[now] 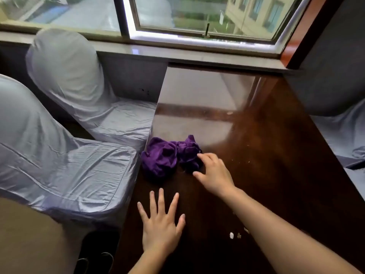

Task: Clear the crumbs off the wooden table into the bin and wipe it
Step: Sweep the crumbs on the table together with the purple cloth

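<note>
Dark glossy wooden counter runs from the near edge toward 12 o'clock, ending below a window sill; its far half mirrors the pale daylight from the window. Two chairs in grey-white fabric covers stand along the counter's left side, one at 9 o'clock, the other at 10 o'clock; a third covered seat shows at 3 o'clock past the right edge. Purple cloth, crumpled in two lumps, lies on the counter at its left edge, slightly left of center, one fold hanging over the side. Right hand reaches in from 5 o'clock, palm down; grip loosely spread, fingertips touching the right lump of the cloth, not closed around it. Left hand lies at 6 o'clock, flat on the counter, fingers splayed wide, holding nothing, near the cloth but apart from it. Crumbs: a few pale bits just left of the right forearm at 5 o'clock; finer specks to the right of the right hand at 3 o'clock; one more speck farther up toward 1 o'clock.
</note>
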`<state>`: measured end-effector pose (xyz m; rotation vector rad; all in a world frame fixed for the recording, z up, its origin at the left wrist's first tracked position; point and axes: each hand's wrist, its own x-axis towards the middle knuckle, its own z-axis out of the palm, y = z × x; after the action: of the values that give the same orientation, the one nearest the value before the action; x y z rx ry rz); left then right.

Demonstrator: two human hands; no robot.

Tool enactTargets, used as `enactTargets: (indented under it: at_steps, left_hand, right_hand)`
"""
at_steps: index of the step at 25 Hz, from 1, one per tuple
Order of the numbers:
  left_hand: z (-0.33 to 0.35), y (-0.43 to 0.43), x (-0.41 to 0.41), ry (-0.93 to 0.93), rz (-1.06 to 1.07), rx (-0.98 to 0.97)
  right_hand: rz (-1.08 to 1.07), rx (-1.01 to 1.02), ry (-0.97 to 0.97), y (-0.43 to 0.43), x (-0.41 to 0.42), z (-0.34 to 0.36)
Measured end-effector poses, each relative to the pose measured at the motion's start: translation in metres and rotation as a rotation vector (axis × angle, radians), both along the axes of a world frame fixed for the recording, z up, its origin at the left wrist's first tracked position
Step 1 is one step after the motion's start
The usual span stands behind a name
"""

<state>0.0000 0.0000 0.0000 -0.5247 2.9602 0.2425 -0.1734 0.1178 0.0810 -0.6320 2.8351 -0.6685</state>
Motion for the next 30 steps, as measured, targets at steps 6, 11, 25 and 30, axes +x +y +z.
enactTargets:
  at_steps: [6,11,25,30]
  left_hand:
    - [-0.018,-0.004,-0.004,0.083,0.021,-0.005]
    - [-0.020,-0.003,-0.004,0.097,0.029,-0.029]
    - [-0.015,0.002,-0.002,0.110,-0.074,-0.071]
    - [-0.015,0.001,-0.001,0.101,-0.082,-0.070]
  right_hand:
    - [0.064,0.179,-0.108,-0.056,-0.071,-0.036]
    - [0.109,0.189,-0.051,-0.062,-0.075,-0.054]
    - [0.375,0.131,-0.152,0.076,-0.040,-0.018]
    - [0.258,-0.194,-0.454,0.125,0.023,-0.002]
